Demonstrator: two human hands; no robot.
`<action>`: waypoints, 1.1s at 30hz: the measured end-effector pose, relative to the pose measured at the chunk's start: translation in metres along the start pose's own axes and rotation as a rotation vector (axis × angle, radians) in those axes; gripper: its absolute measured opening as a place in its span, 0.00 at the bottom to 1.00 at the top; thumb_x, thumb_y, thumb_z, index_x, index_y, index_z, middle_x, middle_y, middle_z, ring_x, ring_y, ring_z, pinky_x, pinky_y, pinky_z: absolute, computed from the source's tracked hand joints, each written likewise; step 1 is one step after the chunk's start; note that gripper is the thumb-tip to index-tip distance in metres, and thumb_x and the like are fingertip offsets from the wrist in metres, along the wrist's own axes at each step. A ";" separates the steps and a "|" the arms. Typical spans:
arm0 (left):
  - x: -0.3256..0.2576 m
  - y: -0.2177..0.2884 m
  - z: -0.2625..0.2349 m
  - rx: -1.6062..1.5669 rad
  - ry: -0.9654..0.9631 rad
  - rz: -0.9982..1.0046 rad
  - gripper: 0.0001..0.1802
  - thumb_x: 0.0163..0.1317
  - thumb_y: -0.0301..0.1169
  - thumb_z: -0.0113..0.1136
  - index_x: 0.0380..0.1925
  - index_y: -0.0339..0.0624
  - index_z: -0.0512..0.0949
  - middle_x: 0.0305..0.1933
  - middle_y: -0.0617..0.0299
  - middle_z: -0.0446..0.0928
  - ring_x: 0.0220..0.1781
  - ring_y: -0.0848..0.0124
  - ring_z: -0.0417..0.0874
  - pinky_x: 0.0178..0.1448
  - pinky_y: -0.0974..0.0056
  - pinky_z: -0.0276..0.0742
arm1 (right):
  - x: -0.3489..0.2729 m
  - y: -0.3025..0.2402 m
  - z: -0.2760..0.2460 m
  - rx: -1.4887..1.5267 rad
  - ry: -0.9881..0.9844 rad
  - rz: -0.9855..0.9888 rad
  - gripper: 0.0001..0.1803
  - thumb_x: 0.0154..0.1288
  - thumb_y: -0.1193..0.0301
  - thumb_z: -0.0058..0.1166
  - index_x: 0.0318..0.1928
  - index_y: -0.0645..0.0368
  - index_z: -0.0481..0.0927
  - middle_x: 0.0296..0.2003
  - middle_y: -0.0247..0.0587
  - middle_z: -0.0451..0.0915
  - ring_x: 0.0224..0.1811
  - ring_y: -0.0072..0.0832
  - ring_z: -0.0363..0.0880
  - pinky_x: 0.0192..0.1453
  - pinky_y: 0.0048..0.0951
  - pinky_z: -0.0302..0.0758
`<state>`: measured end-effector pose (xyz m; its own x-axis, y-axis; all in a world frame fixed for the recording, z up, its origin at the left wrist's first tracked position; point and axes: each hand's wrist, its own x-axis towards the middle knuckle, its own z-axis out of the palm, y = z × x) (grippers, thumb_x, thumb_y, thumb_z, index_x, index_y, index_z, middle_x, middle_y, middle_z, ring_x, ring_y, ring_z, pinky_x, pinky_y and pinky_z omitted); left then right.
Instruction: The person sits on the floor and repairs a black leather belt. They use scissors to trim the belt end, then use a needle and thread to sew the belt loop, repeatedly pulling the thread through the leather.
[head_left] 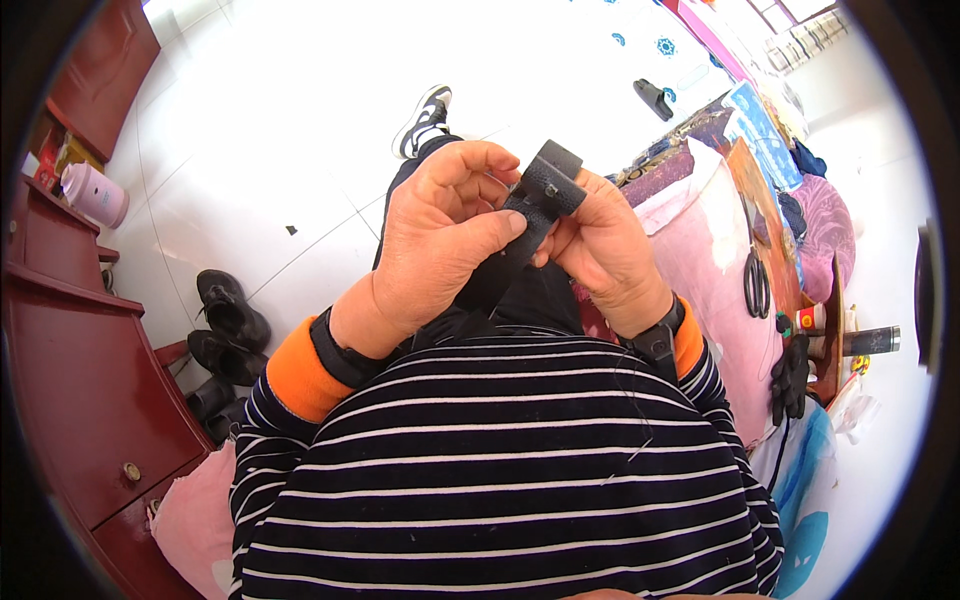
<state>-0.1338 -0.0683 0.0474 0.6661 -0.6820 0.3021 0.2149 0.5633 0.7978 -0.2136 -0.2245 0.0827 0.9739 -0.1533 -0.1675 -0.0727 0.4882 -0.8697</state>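
Observation:
A black leather strap (553, 165) with a grained surface, folded over near its upper end, is held up in front of my striped top. A small metal-looking piece shows on the fold. My left hand (420, 230) presses its thumb on the strap's left side, with the fingers curled above. On the other side, my right hand (608, 250) grips the strap from behind, and its fingertips are partly hidden by the leather. The strap's lower part hangs toward my lap, dark against the trousers. A thin dark thread (640, 405) lies over my top, below the right wrist.
At the right, a pink-cloth-covered surface (700, 290) bears black-handled scissors (757, 287) and a black glove (790, 380). Red cabinets (90, 370) line the left, near black shoes (232, 312) and a pink container (95, 195). A slipper (653, 98) lies on the tiled floor.

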 end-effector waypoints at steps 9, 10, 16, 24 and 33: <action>0.002 -0.007 -0.011 0.336 -0.154 0.212 0.11 0.57 0.16 0.60 0.40 0.35 0.79 0.48 0.59 0.72 0.49 0.73 0.77 0.50 0.69 0.77 | 0.000 -0.005 -0.002 -0.067 -0.014 -0.021 0.08 0.67 0.74 0.51 0.38 0.67 0.78 0.27 0.42 0.81 0.22 0.27 0.81 0.26 0.24 0.80; 0.003 -0.006 -0.011 0.387 -0.155 0.229 0.11 0.56 0.16 0.61 0.40 0.35 0.80 0.50 0.58 0.71 0.49 0.72 0.77 0.49 0.68 0.77 | -0.001 -0.005 -0.001 -0.067 -0.020 -0.047 0.07 0.67 0.74 0.51 0.39 0.67 0.78 0.28 0.42 0.82 0.22 0.27 0.81 0.26 0.24 0.80; 0.003 0.002 -0.005 0.600 -0.183 0.493 0.13 0.44 0.15 0.63 0.33 0.38 0.79 0.51 0.53 0.71 0.47 0.62 0.76 0.45 0.65 0.75 | -0.006 -0.011 0.006 -0.147 0.044 -0.145 0.06 0.68 0.74 0.51 0.41 0.64 0.77 0.32 0.41 0.82 0.28 0.26 0.83 0.30 0.25 0.81; -0.004 0.016 0.004 0.940 -0.180 0.814 0.10 0.42 0.18 0.64 0.27 0.39 0.78 0.49 0.47 0.75 0.47 0.56 0.80 0.41 0.63 0.76 | -0.007 -0.017 -0.003 0.068 -0.040 -0.237 0.13 0.70 0.75 0.48 0.53 0.63 0.73 0.41 0.40 0.81 0.42 0.27 0.83 0.47 0.28 0.81; -0.006 0.022 0.005 1.107 -0.310 1.115 0.14 0.45 0.26 0.61 0.35 0.34 0.77 0.40 0.50 0.77 0.22 0.72 0.73 0.25 0.69 0.60 | -0.009 -0.016 -0.006 -0.005 0.000 -0.307 0.12 0.71 0.73 0.45 0.52 0.62 0.72 0.39 0.46 0.80 0.41 0.31 0.81 0.47 0.31 0.80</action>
<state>-0.1370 -0.0544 0.0656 -0.0650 -0.3218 0.9446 -0.9480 0.3155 0.0423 -0.2227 -0.2357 0.0957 0.9506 -0.2927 0.1035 0.2238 0.4152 -0.8818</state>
